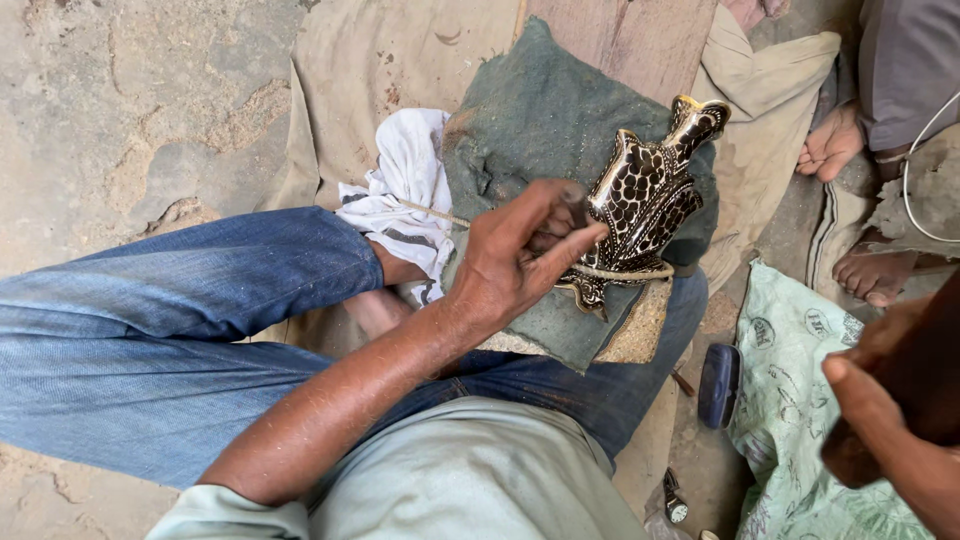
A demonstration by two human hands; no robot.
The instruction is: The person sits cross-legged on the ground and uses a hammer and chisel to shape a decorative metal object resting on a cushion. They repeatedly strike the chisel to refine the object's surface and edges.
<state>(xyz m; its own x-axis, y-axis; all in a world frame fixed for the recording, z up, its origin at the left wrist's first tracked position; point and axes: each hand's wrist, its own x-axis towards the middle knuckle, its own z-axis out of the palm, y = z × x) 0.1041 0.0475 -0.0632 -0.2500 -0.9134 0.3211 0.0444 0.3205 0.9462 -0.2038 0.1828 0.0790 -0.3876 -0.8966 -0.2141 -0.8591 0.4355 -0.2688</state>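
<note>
A dark fish-shaped carved piece (645,195) with shiny pale inlay lies on a grey-green cloth pad (540,120) over my knee. My left hand (520,255) reaches in from the lower left and grips the piece's near edge, thumb on top and fingers curled beneath. A thin cord (625,272) runs across the piece's lower end. My right hand (880,400) hangs close to the camera at the right edge, blurred, away from the piece. Whether it holds anything cannot be made out.
A white striped rag (410,190) sits left of the pad. Another person's bare feet (830,140) rest at the top right. A dark blue oblong object (718,385) and a green printed sack (790,340) lie on the ground at the right. A wooden plank (640,40) lies behind.
</note>
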